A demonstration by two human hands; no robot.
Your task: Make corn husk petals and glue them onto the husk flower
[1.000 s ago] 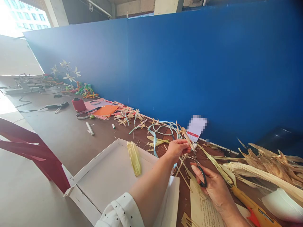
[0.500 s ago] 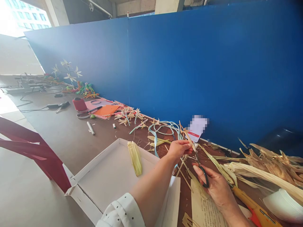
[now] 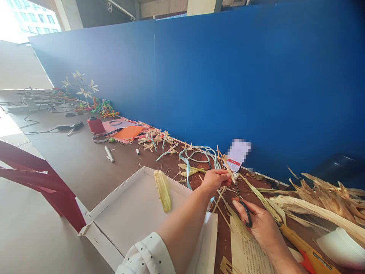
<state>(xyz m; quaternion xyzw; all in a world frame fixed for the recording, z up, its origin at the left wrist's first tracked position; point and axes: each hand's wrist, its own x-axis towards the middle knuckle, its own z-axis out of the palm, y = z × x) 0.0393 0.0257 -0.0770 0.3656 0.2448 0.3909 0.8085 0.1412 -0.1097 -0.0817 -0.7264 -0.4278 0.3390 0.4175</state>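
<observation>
Between the fingers of my left hand [image 3: 217, 180] is a narrow strip of dried corn husk [image 3: 227, 164], pinched and pointing up and away. My right hand [image 3: 258, 222] is closed around the black handles of a pair of scissors [image 3: 245, 213]. The scissor blades reach up to the husk strip beside my left fingertips; whether they are open or shut on it is too small to tell. Below my hands lies a sheet of paper with handwriting [image 3: 248, 247], partly covered by a husk piece. A yellow-green husk piece [image 3: 162, 192] rests in a white box lid [image 3: 125, 220].
A yellow glue gun [image 3: 306, 249] and a white cup [image 3: 342, 247] stand at the right, below dried husks [image 3: 333, 198]. Behind my hands are pale blue cord [image 3: 201, 148] and a phone [image 3: 238, 154]. Husk flowers [image 3: 154, 139] and a red thread spool [image 3: 96, 125] lie further left. A blue partition [image 3: 228, 76] borders the table.
Almost nothing differs. Both hands, the husk strip and the scissors keep nearly the same place; the view has shifted very slightly.
</observation>
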